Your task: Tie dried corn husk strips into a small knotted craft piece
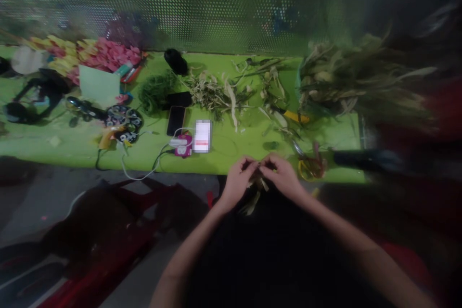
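At the front edge of the green table (224,166), my left hand (238,179) and my right hand (282,174) meet fingertip to fingertip. Both are closed in a pinch on a dried plant piece (254,203), whose pale leafy strips hang below the fingers over my dark clothing. Its upper part is mostly hidden by the fingers. Scissors (306,167) with yellowish handles lie just right of my right hand. Beyond my hands is a loose pile of dried stalks and leaves (216,91), with more dried stalks (276,82) to its right.
A large bundle of dried plants (346,77) fills the right end. To the left are a lit phone (202,135), a dark phone (176,120), a pink charging block (183,146) with cables, green twine-like material (153,94) and pink flowers (115,55). A perforated metal panel (216,14) stands behind.
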